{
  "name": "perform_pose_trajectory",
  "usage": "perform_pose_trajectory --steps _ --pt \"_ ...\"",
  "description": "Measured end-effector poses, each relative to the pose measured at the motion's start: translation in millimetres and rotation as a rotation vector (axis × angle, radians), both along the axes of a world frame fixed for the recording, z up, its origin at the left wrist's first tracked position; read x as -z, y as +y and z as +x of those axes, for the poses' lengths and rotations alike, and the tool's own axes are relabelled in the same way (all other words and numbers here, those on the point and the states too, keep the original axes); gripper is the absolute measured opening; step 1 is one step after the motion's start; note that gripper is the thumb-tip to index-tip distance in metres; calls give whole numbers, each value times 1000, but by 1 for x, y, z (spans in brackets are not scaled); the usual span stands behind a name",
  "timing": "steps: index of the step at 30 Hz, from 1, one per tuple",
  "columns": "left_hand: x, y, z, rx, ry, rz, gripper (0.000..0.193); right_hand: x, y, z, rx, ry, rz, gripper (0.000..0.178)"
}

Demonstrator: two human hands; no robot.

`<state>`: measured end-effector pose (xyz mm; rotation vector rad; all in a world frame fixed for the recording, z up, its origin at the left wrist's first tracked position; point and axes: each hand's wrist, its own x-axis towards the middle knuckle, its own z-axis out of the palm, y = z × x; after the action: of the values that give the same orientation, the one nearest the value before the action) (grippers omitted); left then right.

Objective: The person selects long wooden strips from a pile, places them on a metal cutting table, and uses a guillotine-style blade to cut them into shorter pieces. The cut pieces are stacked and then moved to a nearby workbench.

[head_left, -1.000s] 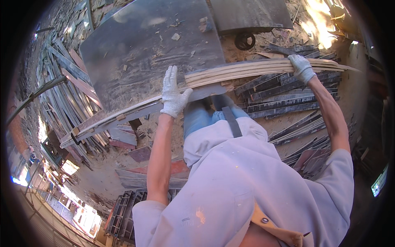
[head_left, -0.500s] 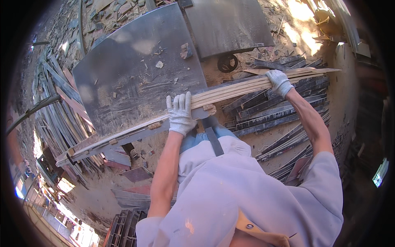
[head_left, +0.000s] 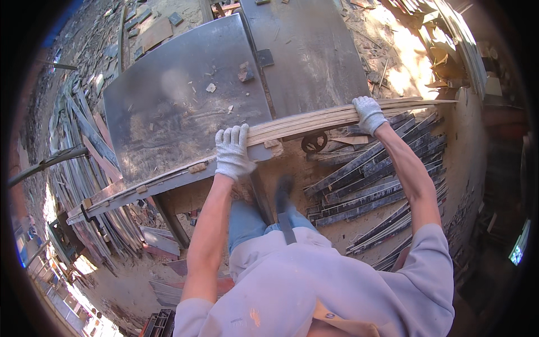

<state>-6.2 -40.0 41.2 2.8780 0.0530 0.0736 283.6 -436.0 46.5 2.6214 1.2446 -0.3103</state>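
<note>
Both my hands wear pale grey work gloves and hold a stack of long, thin wooden strips (head_left: pixel 306 123). My left hand (head_left: pixel 233 153) is closed on the stack's left end, thumb toward me, beside the front rail of the table. Farther right, my right hand (head_left: pixel 369 115) wraps over the strips from above. Their tapered right ends stick out past it. The stack lies along the front edge of a dark metal table with a left panel (head_left: pixel 185 95) and a right panel (head_left: pixel 309 56). Its underside is hidden.
Small wood blocks sit along the front rail (head_left: pixel 132 195), and a clamp (head_left: pixel 87 212) grips its left end. Below the right panel is a handwheel (head_left: pixel 314 142). Dark boards (head_left: pixel 376 168) are piled at my right, loose strips (head_left: pixel 84 146) at the left. Scraps lie on the table.
The strips and my right hand have moved forward to the right panel's front edge. The handwheel, beyond the stack before, now shows on its near side. Both hands keep their hold.
</note>
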Motion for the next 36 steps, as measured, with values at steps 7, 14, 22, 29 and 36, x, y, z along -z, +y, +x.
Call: perform_pose_trajectory --steps 7,14,22,29,36 --pt "-11 -10 -5 1 -16 -6 115 -5 -5 -17 27 -126 -28 36" --pt "-8 -8 -10 27 -108 56 110 -10 -3 -24 42 -144 -11 34" --pt "-2 -4 -6 42 -137 70 108 -6 0 -16 52 -140 17 32" --pt "-1 -4 -7 44 -156 53 106 -9 4 -17 59 -125 1 33" --pt "2 -4 -7 34 -172 82 106 -7 7 -15 91 -134 11 36"
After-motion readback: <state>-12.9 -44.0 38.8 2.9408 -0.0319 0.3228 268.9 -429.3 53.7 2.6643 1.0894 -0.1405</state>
